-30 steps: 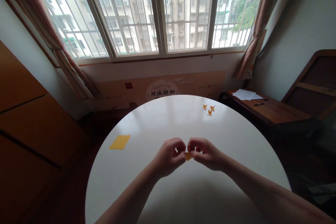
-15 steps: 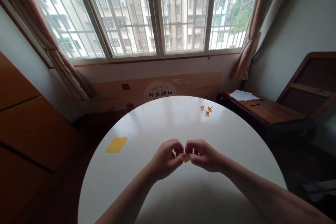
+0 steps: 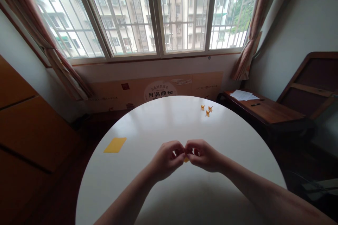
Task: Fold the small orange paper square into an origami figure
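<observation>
Over the front part of the round white table point(image 3: 148, 126), my left hand point(image 3: 170, 158) and my right hand point(image 3: 202, 155) meet fingertip to fingertip. Both are closed in a pinch on a small folded piece of yellow paper point(image 3: 186, 160). Only its lower tip shows below the thumbs; the fingers hide the rest, so its folds cannot be made out. To the left lies a flat yellow paper sheet point(image 3: 115, 145). Three small folded paper birds point(image 3: 207, 113) stand together near the table's far right edge.
A low wooden bench point(image 3: 277, 110) stands beyond the table on the right, bearing white papers point(image 3: 243, 95) and a small dark object. A wooden cabinet point(image 3: 23, 130) is on the left. Behind the table are a printed panel point(image 3: 185, 84) and a barred window point(image 3: 182, 14).
My right hand's fingers have drawn in to meet my left fingertips, and a little less of the yellow paper shows between them. The whole view has shifted slightly.
</observation>
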{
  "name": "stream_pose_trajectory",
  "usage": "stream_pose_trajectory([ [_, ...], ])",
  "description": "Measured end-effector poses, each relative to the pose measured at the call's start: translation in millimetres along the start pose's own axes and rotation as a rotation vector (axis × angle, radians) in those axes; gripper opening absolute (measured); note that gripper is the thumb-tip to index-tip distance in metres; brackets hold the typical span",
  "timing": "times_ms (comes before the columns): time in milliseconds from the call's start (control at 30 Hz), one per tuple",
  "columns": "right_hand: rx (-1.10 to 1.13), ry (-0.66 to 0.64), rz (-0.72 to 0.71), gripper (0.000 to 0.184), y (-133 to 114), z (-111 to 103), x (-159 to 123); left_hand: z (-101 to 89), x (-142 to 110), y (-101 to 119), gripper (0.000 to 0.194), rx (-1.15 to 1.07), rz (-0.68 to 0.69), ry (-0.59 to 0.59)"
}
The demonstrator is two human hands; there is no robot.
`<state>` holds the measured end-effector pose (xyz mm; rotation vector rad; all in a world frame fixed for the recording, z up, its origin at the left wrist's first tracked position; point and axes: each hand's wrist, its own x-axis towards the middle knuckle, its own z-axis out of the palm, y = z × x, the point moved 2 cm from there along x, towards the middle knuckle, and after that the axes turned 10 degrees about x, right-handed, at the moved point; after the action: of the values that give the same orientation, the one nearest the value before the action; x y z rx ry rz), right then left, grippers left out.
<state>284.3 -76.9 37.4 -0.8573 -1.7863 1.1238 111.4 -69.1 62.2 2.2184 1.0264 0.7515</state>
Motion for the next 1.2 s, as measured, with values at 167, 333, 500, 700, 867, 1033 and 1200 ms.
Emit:
stream_pose_trajectory([
  [167,0.013,0.008,0.013,0.010,0.2,-0.4,-0.5,0.1,0.1,-0.7,0.004,-0.023,0.000,-0.005],
  [333,0.028,0.021,0.036,0.010,-5.3,-0.5,-2.0,-0.5,0.1,0.9,0.005,-0.132,-0.060,-0.031],
  [500,0.059,0.015,0.047,0.009,-4.0,-1.3,-2.1,-1.1,0.1,0.4,0.005,-0.116,-0.066,-0.010],
  [700,0.078,-0.046,0.030,0.006,-3.5,-2.3,-2.5,0.0,1.1,2.4,0.007,-0.074,-0.051,-0.007],
  [867,0.054,-0.033,0.024,0.009,-3.5,-1.1,-1.5,1.1,0.5,2.3,0.009,-0.027,-0.019,0.015],
  [1033,0.016,0.020,0.014,0.008,1.2,0.5,-0.3,2.0,-0.5,0.0,0.005,-0.036,-0.002,0.010],
  [1200,0.009,0.044,0.019,0.007,3.3,-0.7,0.8,2.0,-0.4,-1.6,0.005,-0.056,-0.017,0.011],
])
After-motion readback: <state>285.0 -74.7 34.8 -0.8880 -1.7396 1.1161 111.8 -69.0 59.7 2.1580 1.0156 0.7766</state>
